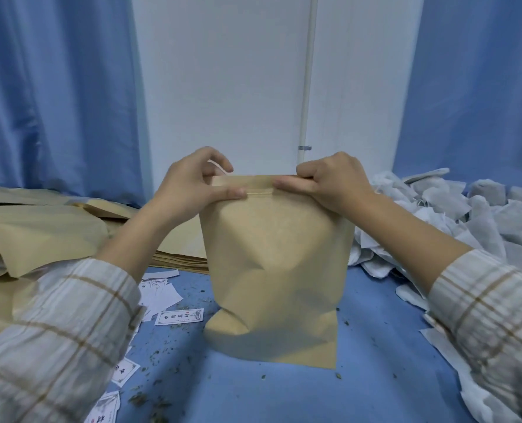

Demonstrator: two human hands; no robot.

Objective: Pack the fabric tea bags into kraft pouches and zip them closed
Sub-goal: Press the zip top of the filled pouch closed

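**Both hands raised, pinching at chest height**

Left hand [192, 184] and right hand [330, 181] level, apart, thumbs pointing inward toward each other. Fingers curled behind, thumbs pressed flat in front. Forearms angled inward, plaid sleeves at the wrists.

Printed paper labels on the table

A white bordered label [179, 316] beside the pouch carries four Chinese characters, seemingly 中國茶葉; print on the other labels [125, 370] is too blurred to read.

One upright kraft pouch [276, 264], two hands, five printed labels [179, 316].
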